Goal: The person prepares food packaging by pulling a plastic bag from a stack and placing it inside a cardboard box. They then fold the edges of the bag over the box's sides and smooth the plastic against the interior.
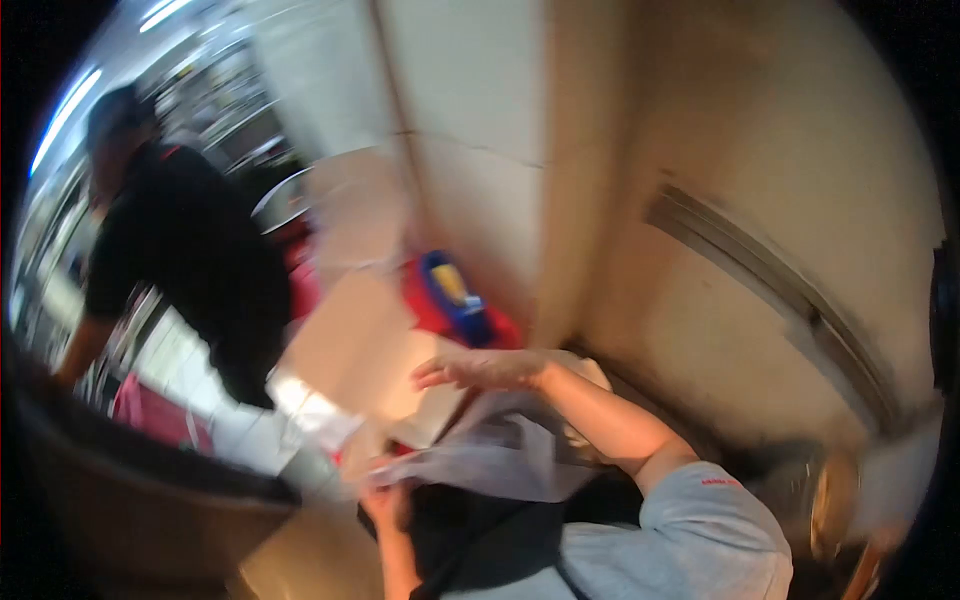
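Seen through the head camera I follow from afar, the left hand [388, 503] pinches the near edge of a sheet of clear plastic [500, 465], its fingers closed on it, though blur softens the fingertips. The plastic runs from that grip across the front of the dark apron [480, 530], its larger part lying to the right of the left hand in my view. The right hand [485, 369] hovers above the plastic, palm down, fingers loosely apart and slightly bent, with nothing visible in them. Just beyond the plastic, beside the right fingertips, I see cardboard [350, 325] with its panels spread; whether the fingers touch it I cannot tell. A second panel [360, 205] rises farther back, near the pale wall [470, 80]. Past the right hand, a blue item [465, 318] with a yellow patch rests on something red [425, 310], its exact kind lost to blur. A metal bowl [285, 205] shows behind the cardboard. At left, a co-worker [190, 260] in black and a cap leans beside the work, and a long strip [780, 275] crosses the tan surface at right.
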Motion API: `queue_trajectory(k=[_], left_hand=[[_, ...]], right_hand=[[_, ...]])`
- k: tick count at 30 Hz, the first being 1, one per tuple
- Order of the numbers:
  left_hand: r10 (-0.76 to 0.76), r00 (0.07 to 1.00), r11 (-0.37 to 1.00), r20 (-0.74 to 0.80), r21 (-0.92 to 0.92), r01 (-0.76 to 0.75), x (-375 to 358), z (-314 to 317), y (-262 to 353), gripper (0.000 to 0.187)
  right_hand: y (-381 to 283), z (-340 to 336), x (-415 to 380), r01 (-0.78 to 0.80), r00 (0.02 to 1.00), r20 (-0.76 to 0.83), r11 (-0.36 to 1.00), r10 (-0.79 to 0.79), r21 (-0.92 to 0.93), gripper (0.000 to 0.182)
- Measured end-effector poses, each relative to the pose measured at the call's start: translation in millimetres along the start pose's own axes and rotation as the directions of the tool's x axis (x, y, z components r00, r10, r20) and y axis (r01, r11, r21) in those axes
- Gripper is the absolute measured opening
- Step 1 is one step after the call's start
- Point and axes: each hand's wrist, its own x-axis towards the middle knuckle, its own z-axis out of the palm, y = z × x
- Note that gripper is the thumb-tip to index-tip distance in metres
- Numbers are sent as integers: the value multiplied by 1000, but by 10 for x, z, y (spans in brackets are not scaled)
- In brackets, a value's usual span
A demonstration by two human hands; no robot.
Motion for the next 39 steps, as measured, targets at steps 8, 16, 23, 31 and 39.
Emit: queue_trajectory(k=[8, 16, 23, 31, 39], left_hand=[[144, 990, 978, 12, 152, -144, 425, -238, -129, 18], [-134, 975, 984, -175, 95, 152, 284, 36, 625, 41], [302, 943, 740, 138, 589, -323, 374, -80, -339, 38], [-201, 858, 492, 472, 806, -328, 481, -335, -908, 36], [-348, 819, 572, 457, -589, 572, 149, -144, 803, 65]], right_hand=[[-750, 620, -1487, 151, 970, -163, 975, -178, -165, 80], [-709, 251, -1235, 227, 544, -819, 972, -182, -66, 13], [-838, -229, -986, 261, 532, -823, 963, -198, -63, 10], [-869, -158, -622, 155, 532, -770, 935, -352, -320, 12], [-984, 103, -210, 281, 569, -750, 937, -338, -208, 15]])
